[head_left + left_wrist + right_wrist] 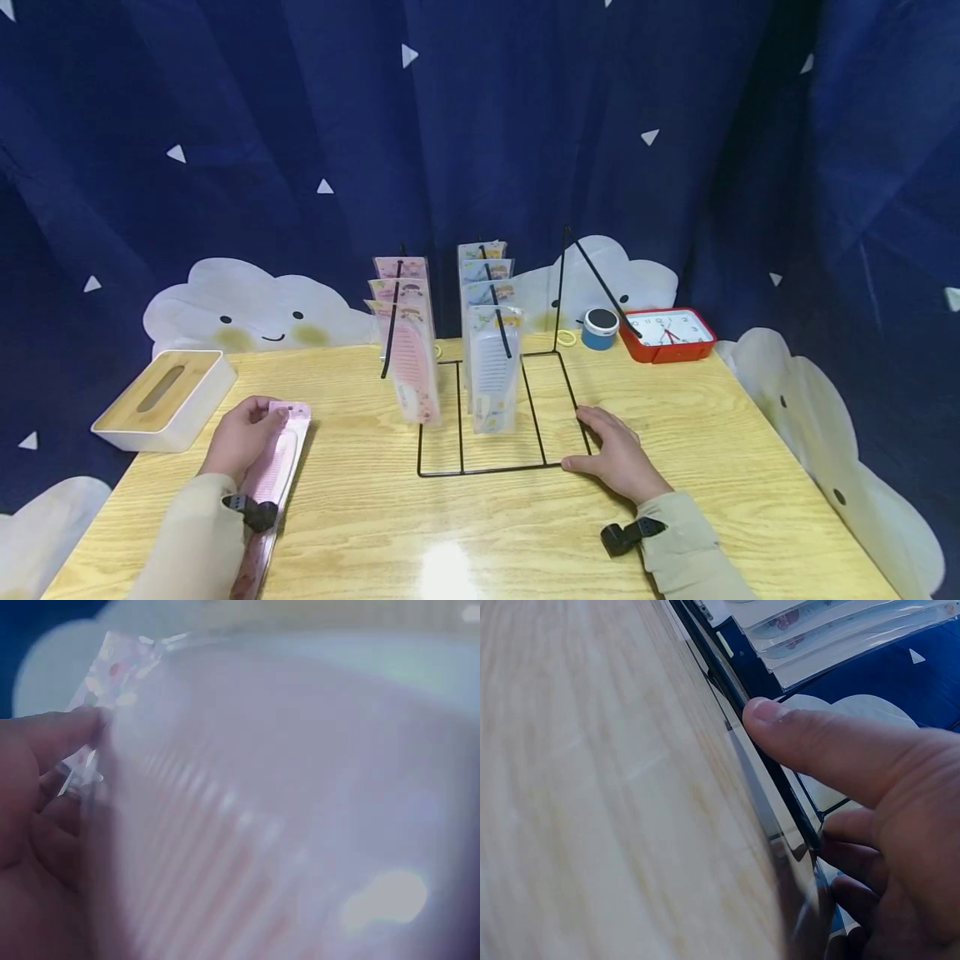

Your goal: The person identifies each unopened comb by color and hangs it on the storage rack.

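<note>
My left hand pinches the top end of a pink comb in a clear packet, which slants toward the table's near edge. In the left wrist view the comb is close and blurred. A black wire display rack stands mid-table. My right hand holds its front right corner, with the thumb on the front bar and the fingers by the side bar. Pink packaged combs hang from the rack's left hook and blue packaged combs from the middle hook. Its right hook is bare.
A white tissue box with a wooden lid stands at the left. Behind the rack's right side are a small blue cylinder, a yellow ring and a red clock. A dark blue curtain and cloud-shaped cushions border the table.
</note>
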{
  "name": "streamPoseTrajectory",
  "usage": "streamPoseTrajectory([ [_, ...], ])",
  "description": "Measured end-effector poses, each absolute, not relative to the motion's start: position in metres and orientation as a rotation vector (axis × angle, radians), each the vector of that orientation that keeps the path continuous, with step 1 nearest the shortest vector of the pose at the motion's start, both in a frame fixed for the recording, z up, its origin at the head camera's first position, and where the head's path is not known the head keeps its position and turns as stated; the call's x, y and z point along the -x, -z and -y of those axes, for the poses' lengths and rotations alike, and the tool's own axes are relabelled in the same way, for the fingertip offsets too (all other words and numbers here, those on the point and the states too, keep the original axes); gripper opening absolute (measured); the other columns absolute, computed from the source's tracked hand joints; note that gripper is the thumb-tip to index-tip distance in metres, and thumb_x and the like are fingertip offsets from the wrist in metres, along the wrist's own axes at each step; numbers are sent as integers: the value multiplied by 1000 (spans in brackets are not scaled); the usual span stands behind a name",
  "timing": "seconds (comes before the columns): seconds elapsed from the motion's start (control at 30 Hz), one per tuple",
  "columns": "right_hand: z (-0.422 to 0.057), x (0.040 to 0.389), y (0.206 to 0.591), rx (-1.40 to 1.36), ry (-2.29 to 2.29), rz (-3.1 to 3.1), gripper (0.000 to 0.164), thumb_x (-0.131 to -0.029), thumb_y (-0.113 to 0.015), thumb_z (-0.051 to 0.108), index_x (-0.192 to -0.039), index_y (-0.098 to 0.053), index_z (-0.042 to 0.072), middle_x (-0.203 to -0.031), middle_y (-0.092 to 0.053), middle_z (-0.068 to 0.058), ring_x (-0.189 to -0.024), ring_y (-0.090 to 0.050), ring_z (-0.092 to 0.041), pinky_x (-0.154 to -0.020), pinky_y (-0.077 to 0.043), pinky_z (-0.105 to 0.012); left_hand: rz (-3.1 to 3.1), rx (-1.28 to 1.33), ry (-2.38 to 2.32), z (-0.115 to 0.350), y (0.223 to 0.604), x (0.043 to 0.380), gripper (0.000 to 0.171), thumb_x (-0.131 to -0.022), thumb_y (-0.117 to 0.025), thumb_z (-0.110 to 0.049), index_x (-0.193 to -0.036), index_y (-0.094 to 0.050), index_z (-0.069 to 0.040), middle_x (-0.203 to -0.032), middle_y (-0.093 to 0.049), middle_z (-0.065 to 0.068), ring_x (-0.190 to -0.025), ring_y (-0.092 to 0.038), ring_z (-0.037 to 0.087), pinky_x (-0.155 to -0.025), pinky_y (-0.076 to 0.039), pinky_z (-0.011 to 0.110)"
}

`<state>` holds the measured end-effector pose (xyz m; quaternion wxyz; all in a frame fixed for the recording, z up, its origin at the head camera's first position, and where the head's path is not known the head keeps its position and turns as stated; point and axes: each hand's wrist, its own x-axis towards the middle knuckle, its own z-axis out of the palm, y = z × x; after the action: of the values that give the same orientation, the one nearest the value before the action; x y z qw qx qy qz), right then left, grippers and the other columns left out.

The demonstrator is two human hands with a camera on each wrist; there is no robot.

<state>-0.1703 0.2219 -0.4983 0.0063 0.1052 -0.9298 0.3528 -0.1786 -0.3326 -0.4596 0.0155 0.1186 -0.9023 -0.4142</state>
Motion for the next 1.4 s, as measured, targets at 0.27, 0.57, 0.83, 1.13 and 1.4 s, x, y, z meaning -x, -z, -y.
streamPoseTrajectory([
  [0.27, -221, 171, 499, -322, -1095, 2913, 92, -76, -87, 42, -147, -47, 0, -153, -43, -22, -143, -32, -44, -112, -22, -64, 2564, -317, 1448, 297, 418, 161, 39, -102, -59, -29, -125, -55, 3, -96, -61, 0, -81, -53, 5, -66, -47, 18],
  [0.57, -222, 170, 499, -325, -1096, 2917, 93, -76, -86, 44, -147, -47, 0, -153, -42, -23, -143, -32, -45, -112, -21, -65, 2303, -87, 1659, 248, 381, 132, 20, -99, -64, -18, -111, -60, -2, -81, -62, -9, -67, -54, 4, -55, -47, 20],
  [0.83, -222, 170, 500, -328, -1091, 2916, 94, -75, -87, 44, -147, -47, -1, -152, -42, -23, -142, -33, -45, -111, -21, -65, 2082, 84, 1834, 204, 361, 105, 10, -97, -64, -4, -105, -60, 2, -85, -66, -2, -72, -57, 7, -59, -47, 19],
  [1.13, -223, 170, 499, -318, -1106, 2918, 93, -75, -87, 44, -147, -47, 0, -153, -42, -23, -143, -32, -45, -112, -21, -65, 1906, 332, 1844, 161, 348, 89, 11, -92, -63, 11, -101, -61, 6, -80, -65, 0, -65, -54, 9, -54, -45, 20],
  [1.4, -222, 170, 498, -322, -1111, 2906, 92, -75, -87, 42, -146, -48, -1, -152, -43, -23, -142, -32, -45, -112, -21, -65, 1902, 393, 1783, 146, 333, 91, 13, -91, -66, 9, -103, -61, 7, -86, -67, 5, -66, -57, 12, -55, -48, 21],
])
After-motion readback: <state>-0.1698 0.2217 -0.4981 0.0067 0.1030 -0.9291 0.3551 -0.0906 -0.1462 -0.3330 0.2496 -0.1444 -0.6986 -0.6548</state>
